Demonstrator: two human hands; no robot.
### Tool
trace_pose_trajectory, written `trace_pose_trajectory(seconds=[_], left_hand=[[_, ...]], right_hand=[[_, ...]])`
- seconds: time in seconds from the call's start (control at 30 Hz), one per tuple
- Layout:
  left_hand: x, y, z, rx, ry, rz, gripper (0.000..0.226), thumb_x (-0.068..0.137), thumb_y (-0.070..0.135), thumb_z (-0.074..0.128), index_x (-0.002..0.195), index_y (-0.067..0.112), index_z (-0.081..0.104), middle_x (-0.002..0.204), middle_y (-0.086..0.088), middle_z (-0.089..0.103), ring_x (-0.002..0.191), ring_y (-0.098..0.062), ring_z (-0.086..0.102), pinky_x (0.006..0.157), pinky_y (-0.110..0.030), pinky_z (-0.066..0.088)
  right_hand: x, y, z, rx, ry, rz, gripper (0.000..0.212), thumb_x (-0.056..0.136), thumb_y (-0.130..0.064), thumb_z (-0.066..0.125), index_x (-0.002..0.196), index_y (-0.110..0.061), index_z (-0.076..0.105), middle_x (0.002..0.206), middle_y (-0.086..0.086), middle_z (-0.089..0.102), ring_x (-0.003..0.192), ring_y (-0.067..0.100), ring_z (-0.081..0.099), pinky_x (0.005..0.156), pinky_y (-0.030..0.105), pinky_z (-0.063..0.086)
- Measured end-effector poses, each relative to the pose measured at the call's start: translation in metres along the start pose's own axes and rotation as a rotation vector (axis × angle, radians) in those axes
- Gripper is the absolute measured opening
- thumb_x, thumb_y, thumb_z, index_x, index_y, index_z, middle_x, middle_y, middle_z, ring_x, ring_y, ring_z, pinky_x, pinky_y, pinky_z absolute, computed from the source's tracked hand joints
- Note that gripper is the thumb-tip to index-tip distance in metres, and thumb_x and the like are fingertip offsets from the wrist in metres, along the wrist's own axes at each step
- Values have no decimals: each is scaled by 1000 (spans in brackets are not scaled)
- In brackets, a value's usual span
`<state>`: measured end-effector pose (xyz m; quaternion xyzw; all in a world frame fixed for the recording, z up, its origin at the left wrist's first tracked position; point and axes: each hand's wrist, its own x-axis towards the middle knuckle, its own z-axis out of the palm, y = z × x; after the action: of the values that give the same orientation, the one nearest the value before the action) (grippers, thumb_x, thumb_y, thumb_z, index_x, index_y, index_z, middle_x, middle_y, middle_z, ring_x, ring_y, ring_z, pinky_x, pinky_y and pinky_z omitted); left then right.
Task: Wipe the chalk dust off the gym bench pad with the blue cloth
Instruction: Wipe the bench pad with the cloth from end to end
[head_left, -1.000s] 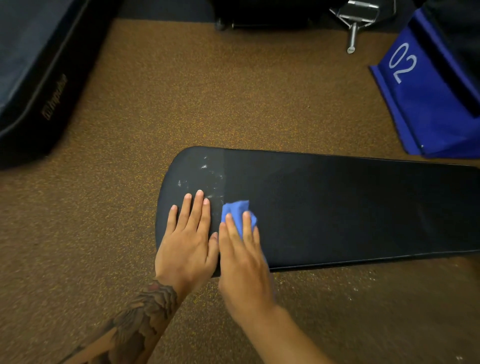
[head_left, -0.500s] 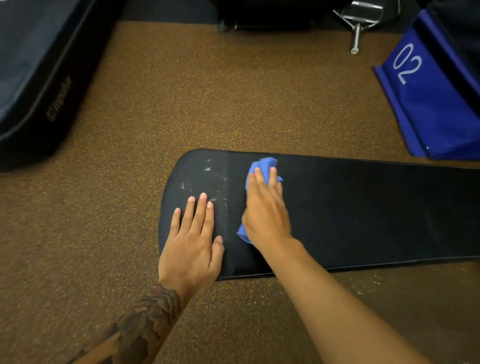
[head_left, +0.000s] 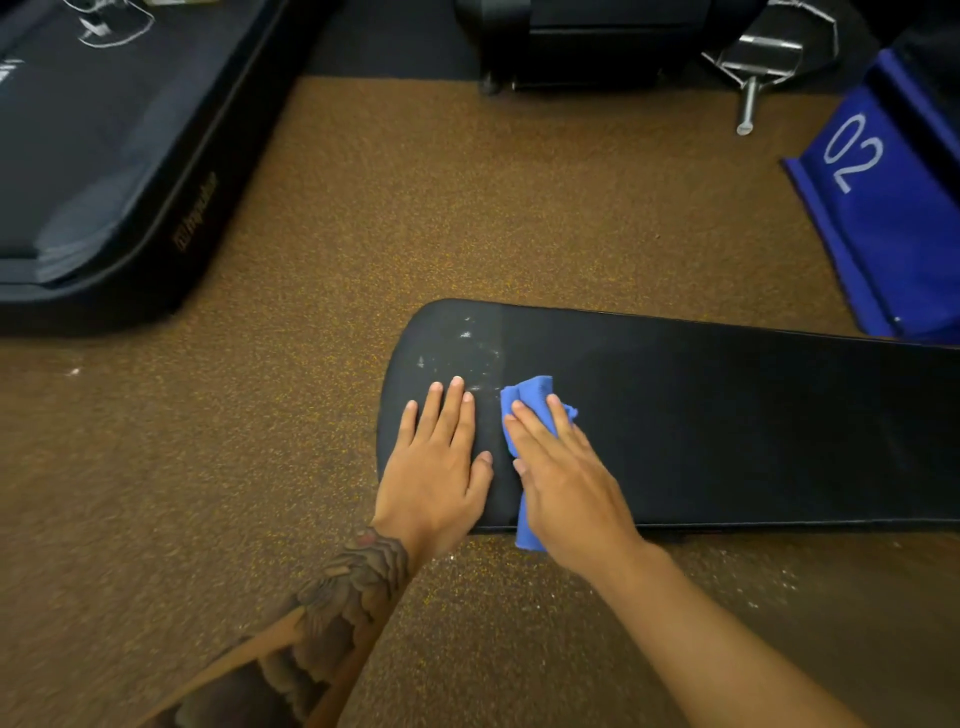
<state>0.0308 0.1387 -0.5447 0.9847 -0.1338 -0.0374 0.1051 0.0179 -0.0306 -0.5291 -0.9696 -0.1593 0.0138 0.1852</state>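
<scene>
A long black bench pad (head_left: 727, 415) lies across the brown speckled floor, its rounded end at the left. White chalk dust (head_left: 478, 353) marks that end, just beyond my fingertips. My left hand (head_left: 441, 467) rests flat on the pad's rounded end, fingers together. Right beside it, my right hand (head_left: 566, 478) presses the blue cloth (head_left: 532, 395) flat onto the pad; the cloth shows past my fingertips and hangs over the pad's near edge under my palm.
A big black padded mat (head_left: 104, 171) lies at the far left. A blue block marked 02 (head_left: 883, 208) stands at the far right. Dark equipment and a metal bracket (head_left: 758, 62) sit at the back. Chalk specks dot the floor (head_left: 753, 587) near the pad's front edge.
My right hand has pulled the cloth back from the pad's far edge toward me, close beside the left hand. The left hand has stayed planted on the pad.
</scene>
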Motion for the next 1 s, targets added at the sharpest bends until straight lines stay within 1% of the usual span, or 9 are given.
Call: trace_pose_trajectory(seconds=[0.1,0.17,0.3,0.37,0.47,0.6,0.7,0.87,1.0], left_hand=[[-8,-12,-4,-5,2,2,76,94,51,15,154,6,23,164,-9,12,152,-26,8,122,-42,5],[-19,-28,-5,-49,29,-80,78,93,53,12,155,7,21,165,-7,9,153,-24,4,121,-39,2],[-29,-56,-7,-281,98,-321,75,96,53,18,157,10,11,166,-4,1,152,-21,-2,121,-35,-1],[-23,-59,-7,-344,103,-271,74,97,51,21,157,10,8,166,-3,-2,152,-16,-5,121,-32,-3],[-13,-57,-3,-292,70,-115,74,98,52,20,157,10,5,165,-1,-6,148,-8,-11,119,-27,-6],[-12,-61,1,-248,96,-66,77,96,53,17,157,7,7,166,-4,-4,147,-8,-11,116,-19,-11],[-12,-60,0,-222,86,-44,73,99,47,22,156,6,7,165,-6,-5,146,-8,-12,114,-17,-14],[-12,-60,-2,-236,84,-52,72,99,45,25,156,6,6,166,-6,-5,147,-9,-12,115,-18,-11],[-12,-59,-1,-267,90,-47,78,95,52,19,156,5,7,165,-6,-4,149,-10,-10,118,-22,-7]], right_hand=[[-2,7,-10,-16,-51,-30,50,98,-32,36,146,-21,30,155,-9,21,146,19,4,115,33,13],[-3,8,-11,-15,-50,-37,53,97,-35,33,148,-21,25,156,-10,16,146,18,-1,115,33,8],[-1,-2,3,-5,-19,11,54,98,-29,29,149,-15,20,157,-5,16,146,22,-4,118,41,12],[-1,-3,7,14,5,31,51,99,-21,33,148,-12,23,157,-2,19,146,24,-3,118,44,15],[-2,-2,12,49,38,55,51,97,-9,39,147,-8,26,156,1,22,146,26,0,117,46,16],[5,-8,17,65,82,79,57,88,4,47,143,-2,33,152,9,30,144,35,8,114,52,20],[19,-18,18,53,76,106,59,88,2,46,144,-2,29,154,9,25,144,35,4,116,51,15],[38,-32,18,15,43,92,61,91,-7,44,147,-6,19,157,7,14,144,32,-6,118,47,6],[11,-38,16,65,-6,-35,67,85,4,47,147,-4,21,157,7,15,145,32,-6,118,47,9]])
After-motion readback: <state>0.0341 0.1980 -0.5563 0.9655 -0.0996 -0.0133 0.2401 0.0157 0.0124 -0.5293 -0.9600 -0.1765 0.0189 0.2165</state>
